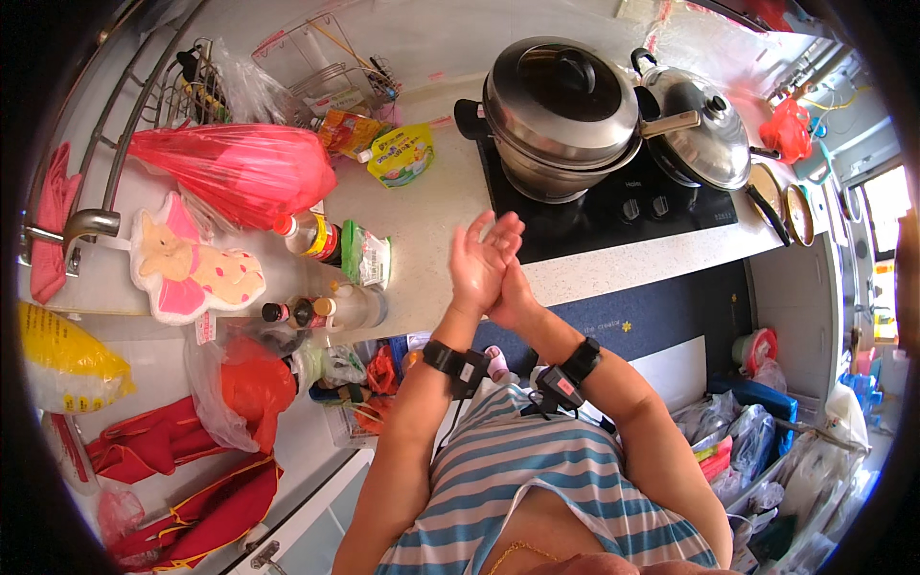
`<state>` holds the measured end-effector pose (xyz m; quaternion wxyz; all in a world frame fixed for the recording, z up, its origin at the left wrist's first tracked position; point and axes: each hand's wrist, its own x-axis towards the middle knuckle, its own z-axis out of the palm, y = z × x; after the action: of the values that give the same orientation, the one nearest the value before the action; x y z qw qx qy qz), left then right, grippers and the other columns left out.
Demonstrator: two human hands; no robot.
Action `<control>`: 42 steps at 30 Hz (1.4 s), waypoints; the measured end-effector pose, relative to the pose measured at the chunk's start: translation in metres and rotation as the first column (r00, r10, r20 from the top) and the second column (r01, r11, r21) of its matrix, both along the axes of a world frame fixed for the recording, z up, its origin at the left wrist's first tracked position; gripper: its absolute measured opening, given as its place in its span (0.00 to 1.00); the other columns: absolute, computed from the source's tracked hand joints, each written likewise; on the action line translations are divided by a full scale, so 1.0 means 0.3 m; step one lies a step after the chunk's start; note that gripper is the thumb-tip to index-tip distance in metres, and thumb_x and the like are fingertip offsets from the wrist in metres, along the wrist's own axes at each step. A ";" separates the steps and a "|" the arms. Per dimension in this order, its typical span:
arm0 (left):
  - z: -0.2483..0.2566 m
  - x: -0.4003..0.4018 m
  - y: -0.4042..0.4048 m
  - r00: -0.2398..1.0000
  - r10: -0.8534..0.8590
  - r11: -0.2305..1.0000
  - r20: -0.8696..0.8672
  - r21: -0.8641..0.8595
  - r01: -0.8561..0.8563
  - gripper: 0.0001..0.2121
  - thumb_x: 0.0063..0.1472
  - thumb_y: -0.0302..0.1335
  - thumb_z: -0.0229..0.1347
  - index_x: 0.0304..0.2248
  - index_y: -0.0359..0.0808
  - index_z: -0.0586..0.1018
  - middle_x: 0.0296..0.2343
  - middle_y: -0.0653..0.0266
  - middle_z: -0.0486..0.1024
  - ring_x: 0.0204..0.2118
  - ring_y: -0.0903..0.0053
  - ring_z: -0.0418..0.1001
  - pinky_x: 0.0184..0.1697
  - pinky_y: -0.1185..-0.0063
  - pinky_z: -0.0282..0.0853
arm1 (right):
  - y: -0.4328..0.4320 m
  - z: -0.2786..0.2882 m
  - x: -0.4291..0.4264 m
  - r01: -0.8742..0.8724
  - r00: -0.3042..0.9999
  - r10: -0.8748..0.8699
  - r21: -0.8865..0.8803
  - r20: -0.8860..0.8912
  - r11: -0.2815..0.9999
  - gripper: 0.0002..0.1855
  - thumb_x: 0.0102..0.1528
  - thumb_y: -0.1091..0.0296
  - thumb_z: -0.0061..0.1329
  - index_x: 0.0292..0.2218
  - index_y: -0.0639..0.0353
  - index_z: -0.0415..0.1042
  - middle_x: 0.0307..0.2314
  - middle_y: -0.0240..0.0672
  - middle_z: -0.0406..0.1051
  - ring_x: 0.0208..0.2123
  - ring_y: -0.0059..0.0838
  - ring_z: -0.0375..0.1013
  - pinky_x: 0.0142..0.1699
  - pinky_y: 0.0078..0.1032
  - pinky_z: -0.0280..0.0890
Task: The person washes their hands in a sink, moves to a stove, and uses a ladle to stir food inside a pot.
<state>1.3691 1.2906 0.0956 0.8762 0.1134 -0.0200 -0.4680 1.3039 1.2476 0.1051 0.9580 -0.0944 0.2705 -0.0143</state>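
My left hand [484,266] is held palm up with its fingers apart and slightly curled, over the edge of the pale speckled countertop [424,237]. Against its wrist side rests my right hand [516,291], partly hidden behind it, so its fingers do not show fully. No object shows in either palm. Beyond the hands a lidded steel pot [568,154] stands on the black cooktop [611,215], beside a wok with a domed steel lid [708,136]. Each wrist wears a black strap with a small device.
At the left stand a soy sauce bottle [309,236], a green-edged packet [365,255], a yellow spouted pouch [399,154], clear bottles [359,305] and a pink plastic bag [251,169]. A pan handle [767,214] reaches past the counter's right edge. Bags lie low at the right.
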 end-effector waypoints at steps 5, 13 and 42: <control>-0.003 -0.075 -0.049 0.722 -0.002 0.910 0.691 0.301 -0.286 0.17 0.67 0.37 0.37 0.45 0.33 0.69 0.41 0.50 0.71 0.42 0.65 0.72 0.46 0.72 0.69 | 0.022 -0.083 -0.034 0.065 0.984 -0.135 -0.461 -0.120 0.885 0.26 0.59 0.46 0.31 0.54 0.48 0.58 0.50 0.32 0.62 0.53 0.34 0.61 0.57 0.38 0.57; 0.065 -0.081 -0.019 -0.538 -0.191 0.716 0.821 -0.258 -0.648 0.12 0.61 0.34 0.46 0.41 0.37 0.72 0.37 0.57 0.73 0.37 0.61 0.72 0.44 0.66 0.64 | -0.094 -0.230 -0.139 0.010 0.929 0.139 -0.399 0.343 0.917 0.17 0.64 0.60 0.30 0.51 0.51 0.61 0.48 0.32 0.64 0.51 0.28 0.63 0.55 0.30 0.59; -0.066 -0.174 -0.114 0.950 -0.260 0.956 -0.176 0.096 0.279 0.25 0.53 0.58 0.39 0.37 0.48 0.73 0.28 0.62 0.71 0.32 0.69 0.71 0.37 0.72 0.67 | -0.181 0.063 -0.033 0.140 0.949 -0.001 -0.418 0.316 0.898 0.35 0.60 0.35 0.24 0.49 0.60 0.60 0.29 0.44 0.71 0.24 0.30 0.69 0.28 0.19 0.63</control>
<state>1.3169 1.2563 0.0758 0.7944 0.1235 0.0636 -0.5913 1.2940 1.1933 0.1241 0.9416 -0.2926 0.1112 -0.1237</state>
